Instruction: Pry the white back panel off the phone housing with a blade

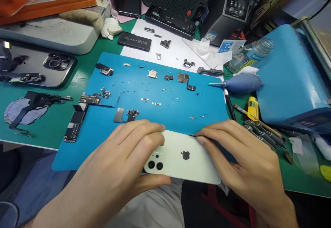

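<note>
Gripping the camera end of a white dual-camera iPhone (pixel 173 159) with the left hand (pixel 129 152), at the near edge of the blue repair mat (pixel 160 117). Pinching a thin dark piece (pixel 192 135) in the right hand (pixel 240 155) at the iPhone's long side facing the mat, with a logic board (pixel 72 131) on the mat's left part.

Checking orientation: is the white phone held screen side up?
No, the white phone shows its logo and camera lenses upward.
</note>
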Demonstrator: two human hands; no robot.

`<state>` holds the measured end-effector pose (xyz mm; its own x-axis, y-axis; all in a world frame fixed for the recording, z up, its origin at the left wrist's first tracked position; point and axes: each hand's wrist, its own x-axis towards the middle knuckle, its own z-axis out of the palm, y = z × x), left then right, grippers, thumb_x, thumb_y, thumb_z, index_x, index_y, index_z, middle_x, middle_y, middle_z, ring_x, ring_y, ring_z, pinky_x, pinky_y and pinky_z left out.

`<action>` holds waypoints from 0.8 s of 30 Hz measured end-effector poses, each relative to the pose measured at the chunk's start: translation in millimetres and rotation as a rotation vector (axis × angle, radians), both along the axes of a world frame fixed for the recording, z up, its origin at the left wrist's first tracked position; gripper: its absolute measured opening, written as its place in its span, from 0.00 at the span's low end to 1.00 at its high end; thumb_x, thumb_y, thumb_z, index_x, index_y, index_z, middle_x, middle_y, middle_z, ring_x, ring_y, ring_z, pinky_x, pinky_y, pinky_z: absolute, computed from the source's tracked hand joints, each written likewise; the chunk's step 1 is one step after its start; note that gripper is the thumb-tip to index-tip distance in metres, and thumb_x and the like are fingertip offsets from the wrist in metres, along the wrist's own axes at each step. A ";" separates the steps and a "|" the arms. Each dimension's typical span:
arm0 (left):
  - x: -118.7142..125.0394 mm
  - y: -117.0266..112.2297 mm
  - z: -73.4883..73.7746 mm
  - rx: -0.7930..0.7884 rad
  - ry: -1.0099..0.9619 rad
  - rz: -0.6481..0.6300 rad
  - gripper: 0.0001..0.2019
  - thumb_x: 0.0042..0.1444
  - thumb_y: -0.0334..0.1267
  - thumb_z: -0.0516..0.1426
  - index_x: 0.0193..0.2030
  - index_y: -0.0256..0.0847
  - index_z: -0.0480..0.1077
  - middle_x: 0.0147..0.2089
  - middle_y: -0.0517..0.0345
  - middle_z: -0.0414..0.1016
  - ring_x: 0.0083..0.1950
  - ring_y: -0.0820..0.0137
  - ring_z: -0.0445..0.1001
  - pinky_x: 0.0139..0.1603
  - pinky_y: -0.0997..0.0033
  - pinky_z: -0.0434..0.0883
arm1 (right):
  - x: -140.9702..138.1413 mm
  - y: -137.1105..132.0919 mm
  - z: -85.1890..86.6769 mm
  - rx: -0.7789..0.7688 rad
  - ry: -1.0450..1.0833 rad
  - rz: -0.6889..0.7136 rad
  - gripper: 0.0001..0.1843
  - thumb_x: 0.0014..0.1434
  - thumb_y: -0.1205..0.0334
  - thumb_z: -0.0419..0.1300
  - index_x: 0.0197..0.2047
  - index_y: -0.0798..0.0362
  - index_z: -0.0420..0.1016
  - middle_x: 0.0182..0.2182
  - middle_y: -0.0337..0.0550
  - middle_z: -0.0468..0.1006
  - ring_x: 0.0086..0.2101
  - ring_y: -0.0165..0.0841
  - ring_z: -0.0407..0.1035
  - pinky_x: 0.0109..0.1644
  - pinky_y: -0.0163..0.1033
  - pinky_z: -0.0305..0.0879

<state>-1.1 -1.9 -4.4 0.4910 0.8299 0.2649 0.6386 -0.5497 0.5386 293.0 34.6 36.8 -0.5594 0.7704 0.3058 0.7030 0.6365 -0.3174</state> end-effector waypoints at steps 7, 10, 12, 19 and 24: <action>-2.2 2.0 -1.5 0.014 0.024 -0.045 0.24 0.83 0.59 0.55 0.72 0.45 0.64 0.74 0.50 0.77 0.76 0.58 0.69 0.76 0.58 0.63 | 23.3 -4.7 -1.4 -0.020 0.159 -0.180 0.04 0.77 0.67 0.67 0.49 0.48 0.81 0.45 0.37 0.84 0.46 0.30 0.80 0.53 0.37 0.74; -3.3 2.4 -0.6 0.068 0.093 -0.062 0.26 0.84 0.58 0.54 0.76 0.44 0.64 0.78 0.50 0.76 0.77 0.56 0.69 0.73 0.53 0.66 | 34.5 -17.9 -9.0 0.094 0.293 -0.363 0.04 0.76 0.66 0.70 0.49 0.46 0.84 0.45 0.38 0.85 0.46 0.33 0.81 0.55 0.41 0.75; -5.1 -0.2 1.5 0.119 0.138 -0.067 0.23 0.85 0.55 0.53 0.75 0.43 0.67 0.81 0.52 0.74 0.78 0.55 0.70 0.74 0.52 0.68 | 41.7 -28.0 -15.4 0.165 0.356 -0.444 0.05 0.74 0.67 0.71 0.49 0.46 0.84 0.44 0.40 0.85 0.45 0.36 0.81 0.55 0.44 0.76; -9.6 -15.5 22.0 0.024 0.094 -0.004 0.19 0.83 0.58 0.57 0.71 0.56 0.72 0.67 0.64 0.87 0.65 0.60 0.85 0.63 0.61 0.79 | 70.6 -52.9 -36.4 0.309 0.478 -0.529 0.12 0.65 0.73 0.74 0.47 0.46 0.85 0.40 0.42 0.86 0.41 0.41 0.82 0.44 0.45 0.79; 9.4 2.6 38.0 -0.042 -0.055 0.096 0.07 0.86 0.49 0.55 0.58 0.56 0.74 0.42 0.73 0.85 0.34 0.75 0.83 0.36 0.78 0.75 | 76.8 -62.5 -40.7 0.368 0.434 -0.542 0.14 0.64 0.75 0.75 0.47 0.46 0.85 0.41 0.41 0.87 0.41 0.41 0.83 0.47 0.46 0.78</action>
<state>8.3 0.6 33.5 0.3940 0.8834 0.2535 0.6558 -0.4635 0.5958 369.8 -27.9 -3.9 0.0936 0.7082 0.6997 0.8070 0.3576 -0.4700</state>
